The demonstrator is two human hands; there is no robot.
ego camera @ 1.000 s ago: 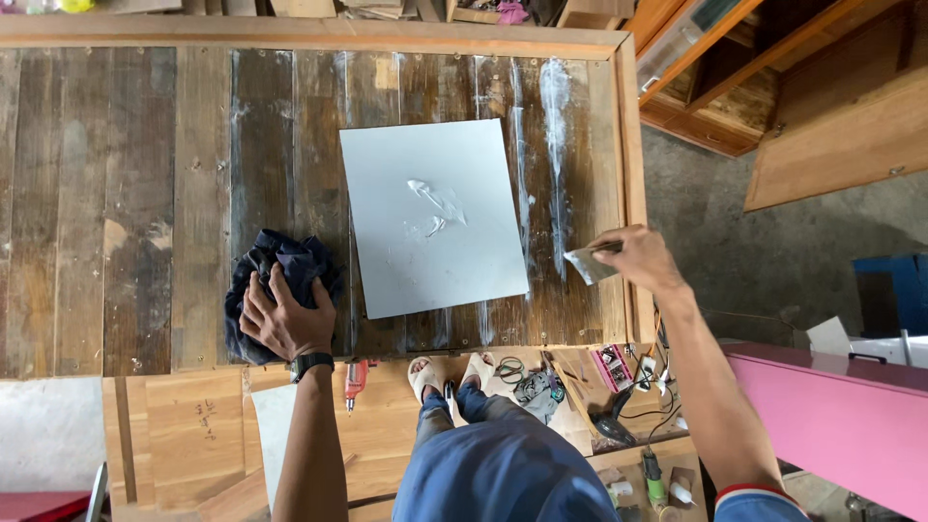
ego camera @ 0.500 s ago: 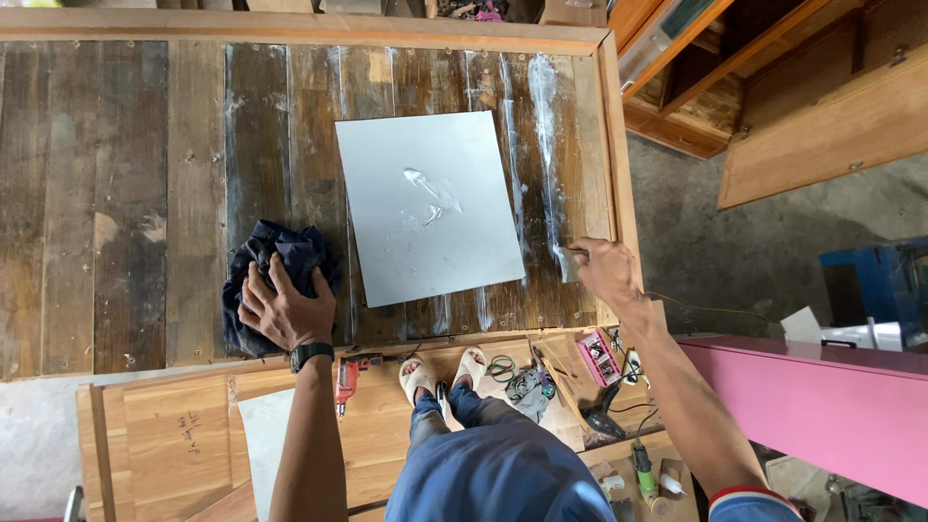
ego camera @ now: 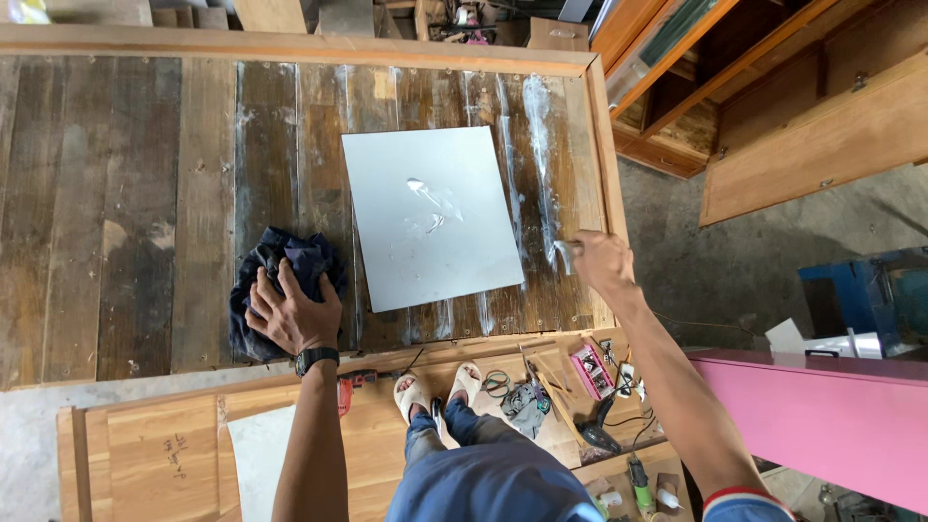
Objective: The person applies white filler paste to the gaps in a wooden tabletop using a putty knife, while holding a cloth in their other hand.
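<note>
While we look straight down from the head camera: both hands rest on the dark plank tabletop point(ego camera: 135, 193).
Our left hand point(ego camera: 290, 311) lies flat, fingers spread, pressing a dark blue rag point(ego camera: 290, 261) just left of the grey square panel point(ego camera: 430, 215). Our right hand point(ego camera: 599, 261) is pinched around a small scraper point(ego camera: 564, 253) on the white-streaked boards right of the panel, near the table's wooden rim.
</note>
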